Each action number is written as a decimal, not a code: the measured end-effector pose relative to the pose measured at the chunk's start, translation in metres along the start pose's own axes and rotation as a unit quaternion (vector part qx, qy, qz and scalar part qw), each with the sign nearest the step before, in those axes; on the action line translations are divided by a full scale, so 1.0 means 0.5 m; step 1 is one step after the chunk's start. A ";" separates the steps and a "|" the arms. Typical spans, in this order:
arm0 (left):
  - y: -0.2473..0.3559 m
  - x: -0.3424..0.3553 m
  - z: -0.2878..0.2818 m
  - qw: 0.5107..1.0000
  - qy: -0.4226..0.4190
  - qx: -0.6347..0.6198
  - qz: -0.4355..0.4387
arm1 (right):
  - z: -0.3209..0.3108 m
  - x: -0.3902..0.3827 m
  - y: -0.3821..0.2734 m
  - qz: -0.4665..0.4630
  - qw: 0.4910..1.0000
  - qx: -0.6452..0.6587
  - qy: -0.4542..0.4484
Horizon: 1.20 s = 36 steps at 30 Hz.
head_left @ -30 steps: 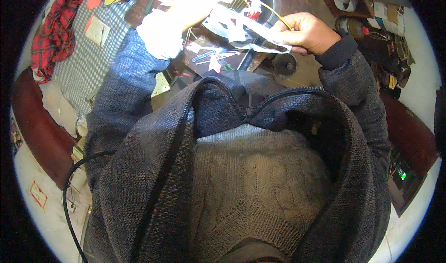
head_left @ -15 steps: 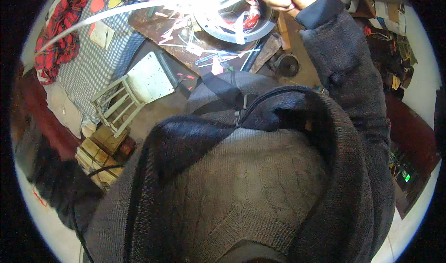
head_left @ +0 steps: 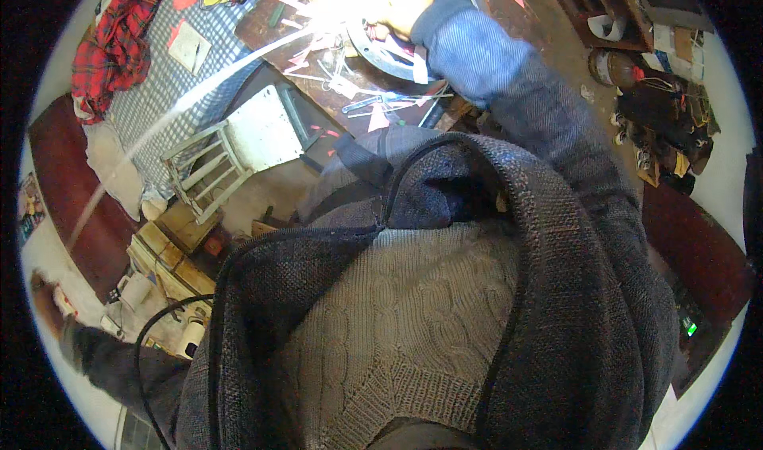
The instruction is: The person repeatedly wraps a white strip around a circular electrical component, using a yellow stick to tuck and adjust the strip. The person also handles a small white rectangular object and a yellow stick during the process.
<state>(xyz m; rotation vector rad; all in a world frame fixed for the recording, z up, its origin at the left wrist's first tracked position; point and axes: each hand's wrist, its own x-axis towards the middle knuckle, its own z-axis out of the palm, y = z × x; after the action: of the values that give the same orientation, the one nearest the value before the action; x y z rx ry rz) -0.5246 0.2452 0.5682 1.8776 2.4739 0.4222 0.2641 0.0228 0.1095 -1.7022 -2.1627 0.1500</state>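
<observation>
White strip (head_left: 199, 92) stretches taut from right hand's (head_left: 401, 5) fingers.

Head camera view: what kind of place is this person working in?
Probably a small home workshop. A dark worktable is littered with cut strips and small tools, the right hand reaches into a round metal pan, and a worn white wooden chair stands beside it.
</observation>
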 end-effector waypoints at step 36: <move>0.838 -0.790 0.639 0.567 -0.557 -0.588 0.151 | -0.021 -0.029 -0.013 0.251 0.871 0.415 -0.072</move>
<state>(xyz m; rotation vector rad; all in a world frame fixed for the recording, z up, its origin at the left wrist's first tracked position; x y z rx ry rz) 0.0359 0.0410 0.2897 1.1524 0.5966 0.4488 0.2649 0.0056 0.1180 -1.6534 -1.3224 1.1874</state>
